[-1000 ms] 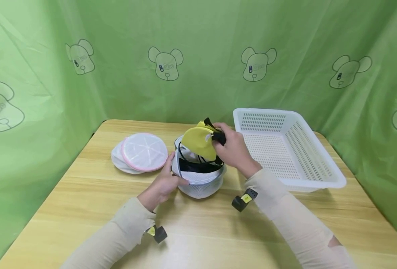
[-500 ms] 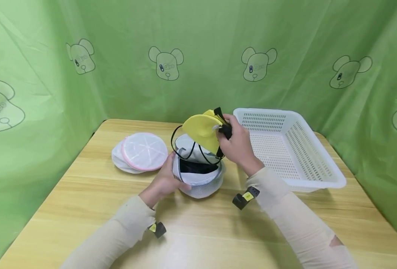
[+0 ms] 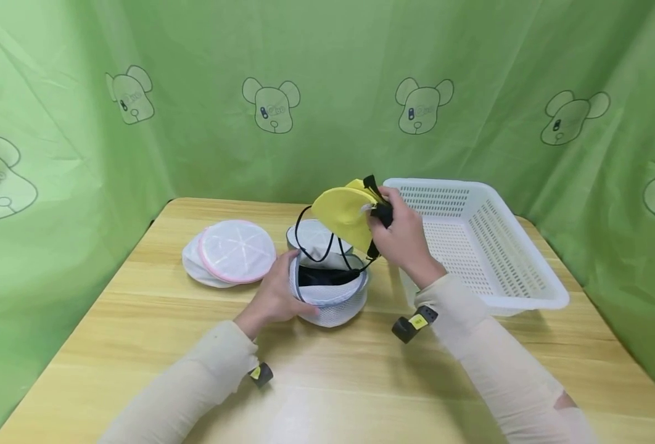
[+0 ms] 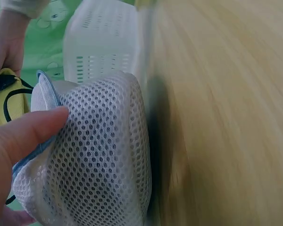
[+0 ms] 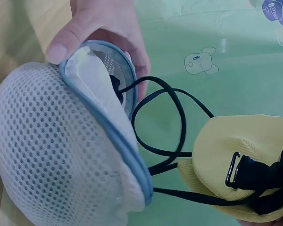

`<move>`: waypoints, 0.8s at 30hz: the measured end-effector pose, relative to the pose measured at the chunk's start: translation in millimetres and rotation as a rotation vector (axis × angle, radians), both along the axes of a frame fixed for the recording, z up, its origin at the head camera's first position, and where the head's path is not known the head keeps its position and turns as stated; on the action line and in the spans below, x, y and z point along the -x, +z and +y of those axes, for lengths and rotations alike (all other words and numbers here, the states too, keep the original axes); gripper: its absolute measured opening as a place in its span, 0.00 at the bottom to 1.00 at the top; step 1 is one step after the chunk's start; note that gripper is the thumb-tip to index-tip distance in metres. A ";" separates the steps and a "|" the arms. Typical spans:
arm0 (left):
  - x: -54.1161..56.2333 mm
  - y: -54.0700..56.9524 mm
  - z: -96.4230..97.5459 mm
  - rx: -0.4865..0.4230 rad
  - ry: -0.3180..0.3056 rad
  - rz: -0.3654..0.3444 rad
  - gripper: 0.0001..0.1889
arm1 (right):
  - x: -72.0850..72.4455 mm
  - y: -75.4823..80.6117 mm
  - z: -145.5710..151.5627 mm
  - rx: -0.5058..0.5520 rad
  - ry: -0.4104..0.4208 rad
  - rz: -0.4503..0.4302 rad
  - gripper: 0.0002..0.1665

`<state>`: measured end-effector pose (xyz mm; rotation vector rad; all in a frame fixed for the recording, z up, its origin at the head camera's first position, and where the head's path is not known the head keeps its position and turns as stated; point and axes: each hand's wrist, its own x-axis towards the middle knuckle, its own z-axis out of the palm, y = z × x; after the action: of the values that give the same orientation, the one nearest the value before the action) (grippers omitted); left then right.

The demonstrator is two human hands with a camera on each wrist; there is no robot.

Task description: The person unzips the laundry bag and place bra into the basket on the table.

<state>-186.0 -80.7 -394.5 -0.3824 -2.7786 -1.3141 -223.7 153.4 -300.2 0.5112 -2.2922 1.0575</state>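
My right hand (image 3: 404,237) grips a yellow bra (image 3: 341,213) with black straps, above the wooden table. A black hook shows on one strap in the right wrist view. Below it stands a round white mesh laundry bag (image 3: 335,311), unzipped, its lid (image 3: 312,234) folded back behind. Thin black straps (image 5: 167,115) run from the bra down to the bag's opening, where their ends are hidden. Something black (image 3: 327,276) lies inside the bag. My left hand (image 3: 276,295) holds the bag's left side by its rim, thumb outside on the mesh.
At the left lies a flat white mesh bag (image 3: 238,251) with pink edging, over another pale piece. A white plastic basket (image 3: 538,303) with slotted walls stands on the right, close to my right hand. A green curtain (image 3: 338,154) hangs behind the table (image 3: 327,382).
The yellow bra has risen out of the mesh bag and shifted right in my right hand, its straps drawn out in loops. My left hand still holds the bag, which has barely moved.
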 end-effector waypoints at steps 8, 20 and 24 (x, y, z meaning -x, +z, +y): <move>0.5 0.1 2.5 -0.030 0.047 0.025 0.57 | 0.1 3.3 12.4 -0.001 -0.030 -0.010 0.22; 1.5 -0.7 -1.6 -0.103 0.076 -0.100 0.54 | 1.6 5.5 35.0 -0.015 -0.099 0.010 0.20; 1.2 0.3 -3.2 -0.075 0.065 -0.113 0.54 | 1.6 7.2 42.5 -0.015 -0.121 -0.009 0.21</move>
<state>-187.2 -83.9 -394.2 -0.2194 -2.7945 -1.4639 -225.4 195.9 -293.1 0.3693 -2.3092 0.9867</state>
